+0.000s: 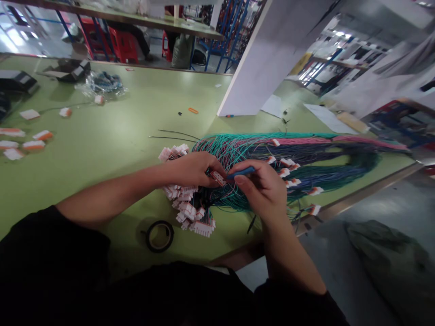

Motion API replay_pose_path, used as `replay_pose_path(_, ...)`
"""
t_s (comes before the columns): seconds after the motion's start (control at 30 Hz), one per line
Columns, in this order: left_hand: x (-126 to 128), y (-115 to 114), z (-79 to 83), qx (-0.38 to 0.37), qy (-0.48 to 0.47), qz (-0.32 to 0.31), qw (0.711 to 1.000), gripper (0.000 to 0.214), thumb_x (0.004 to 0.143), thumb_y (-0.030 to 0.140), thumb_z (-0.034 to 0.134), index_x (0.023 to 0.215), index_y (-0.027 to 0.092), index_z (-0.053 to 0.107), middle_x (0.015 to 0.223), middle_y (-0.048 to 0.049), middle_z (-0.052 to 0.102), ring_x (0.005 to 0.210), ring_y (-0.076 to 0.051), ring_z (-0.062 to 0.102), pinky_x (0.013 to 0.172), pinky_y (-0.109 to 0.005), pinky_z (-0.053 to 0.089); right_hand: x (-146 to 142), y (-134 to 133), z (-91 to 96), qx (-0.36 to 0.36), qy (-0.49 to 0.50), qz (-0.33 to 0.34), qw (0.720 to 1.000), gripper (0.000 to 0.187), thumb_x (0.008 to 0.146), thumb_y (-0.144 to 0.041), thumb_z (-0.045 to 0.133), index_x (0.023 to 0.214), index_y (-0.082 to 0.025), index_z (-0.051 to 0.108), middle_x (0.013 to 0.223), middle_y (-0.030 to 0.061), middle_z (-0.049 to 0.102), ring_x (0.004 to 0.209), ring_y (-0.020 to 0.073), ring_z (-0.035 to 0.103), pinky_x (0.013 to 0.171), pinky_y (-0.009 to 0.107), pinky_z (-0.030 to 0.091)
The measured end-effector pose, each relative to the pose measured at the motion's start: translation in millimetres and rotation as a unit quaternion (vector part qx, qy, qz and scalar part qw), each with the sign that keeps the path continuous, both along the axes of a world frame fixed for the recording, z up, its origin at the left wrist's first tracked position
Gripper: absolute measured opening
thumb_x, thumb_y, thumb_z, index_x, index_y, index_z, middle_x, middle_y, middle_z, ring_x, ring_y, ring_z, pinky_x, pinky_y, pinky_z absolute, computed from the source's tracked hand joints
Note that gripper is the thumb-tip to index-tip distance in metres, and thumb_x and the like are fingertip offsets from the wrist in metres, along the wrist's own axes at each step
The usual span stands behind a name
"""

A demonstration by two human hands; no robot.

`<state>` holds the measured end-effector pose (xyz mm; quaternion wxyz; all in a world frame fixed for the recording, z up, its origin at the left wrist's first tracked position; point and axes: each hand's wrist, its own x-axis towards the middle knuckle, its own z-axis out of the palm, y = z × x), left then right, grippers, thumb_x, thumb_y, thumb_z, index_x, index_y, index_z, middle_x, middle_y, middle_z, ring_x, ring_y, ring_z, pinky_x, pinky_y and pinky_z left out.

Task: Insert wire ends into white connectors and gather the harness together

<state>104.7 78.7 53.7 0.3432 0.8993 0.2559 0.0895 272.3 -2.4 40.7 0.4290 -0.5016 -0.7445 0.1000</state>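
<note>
My left hand (195, 168) is closed on a small white-and-orange wire connector (218, 178), its face with rows of holes turned to the right. In my right hand (267, 190) is a slim blue-handled tool (242, 172), pinched between thumb and fingers. The tool's front end points at the connector; whether the tip touches it is too small to tell. Under both hands lies a long bundle of green, pink and dark wires (316, 156). A cluster of white connectors (188, 210) hangs at the bundle's left end, partly covered by my left hand.
A roll of black tape (159, 236) lies near the table's front edge. Loose connectors (34, 145) are scattered on the left, below a plastic bag (105, 83). A white upright panel (258, 59) stands behind the wires. An orange ring (193, 110) lies farther back on the green table (152, 90).
</note>
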Motion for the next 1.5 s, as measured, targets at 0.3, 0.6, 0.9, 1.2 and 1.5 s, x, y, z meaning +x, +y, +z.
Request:
replay_pose_path(0.3, 0, 3, -5.4, 0.012, -0.008, -0.024, 1.0, 0.023, 0.073, 0.022, 0.059, 0.093, 0.017, 0.07, 0.079, -0.0017, 0.065, 0.07, -0.011, 0.055, 0.067, -0.022, 0.039, -2, -4, 5.5, 0.026, -0.078, 0.002, 0.997, 0.007, 0.083, -0.024, 0.051, 0.088, -0.023, 0.056, 0.079, -0.001, 0.065, 0.067, 0.0107, 0.059, 0.062, 0.024, 0.045)
replay_pose_path(0.6, -1, 3, -6.5, 0.006, -0.017, -0.029, 0.999, 0.022, 0.074, 0.021, 0.06, 0.094, 0.017, 0.069, 0.082, -0.0011, 0.065, 0.073, -0.011, 0.055, 0.068, -0.021, 0.038, -2, -6, 8.2, 0.018, -0.099, -0.002, 0.995, 0.007, 0.083, -0.022, 0.051, 0.087, -0.023, 0.056, 0.078, -0.0005, 0.065, 0.068, 0.0116, 0.06, 0.062, 0.025, 0.046)
replay_pose_path(0.9, -2, 4, -9.5, 0.039, -0.018, -0.052, 0.998, 0.019, 0.075, 0.018, 0.059, 0.091, 0.016, 0.068, 0.081, -0.0018, 0.063, 0.073, -0.011, 0.053, 0.068, -0.022, 0.037, -3, -6, 7.4, 0.031, -0.119, 0.02, 0.992, 0.006, 0.082, -0.021, 0.052, 0.085, -0.022, 0.057, 0.081, 0.0003, 0.067, 0.069, 0.0115, 0.061, 0.063, 0.024, 0.047)
replay_pose_path(1.2, -3, 4, -11.4, 0.039, -0.029, -0.053, 0.997, 0.015, 0.073, 0.017, 0.06, 0.086, 0.016, 0.068, 0.081, -0.0016, 0.064, 0.073, -0.011, 0.054, 0.07, -0.021, 0.038, -3, -6, 8.8, 0.034, -0.152, 0.042, 0.987, 0.011, 0.08, -0.018, 0.05, 0.086, -0.022, 0.059, 0.081, 0.0017, 0.067, 0.072, 0.0137, 0.063, 0.066, 0.027, 0.05)
replay_pose_path(1.5, -2, 7, -13.5, 0.004, -0.024, -0.033, 0.999, 0.015, 0.072, 0.023, 0.06, 0.084, 0.017, 0.068, 0.072, 0.0014, 0.063, 0.068, -0.01, 0.054, 0.063, -0.021, 0.035, -2, -6, 8.3, 0.036, -0.15, 0.01, 0.988, 0.012, 0.081, -0.019, 0.051, 0.085, -0.023, 0.061, 0.08, 0.0015, 0.068, 0.072, 0.0141, 0.063, 0.066, 0.027, 0.05)
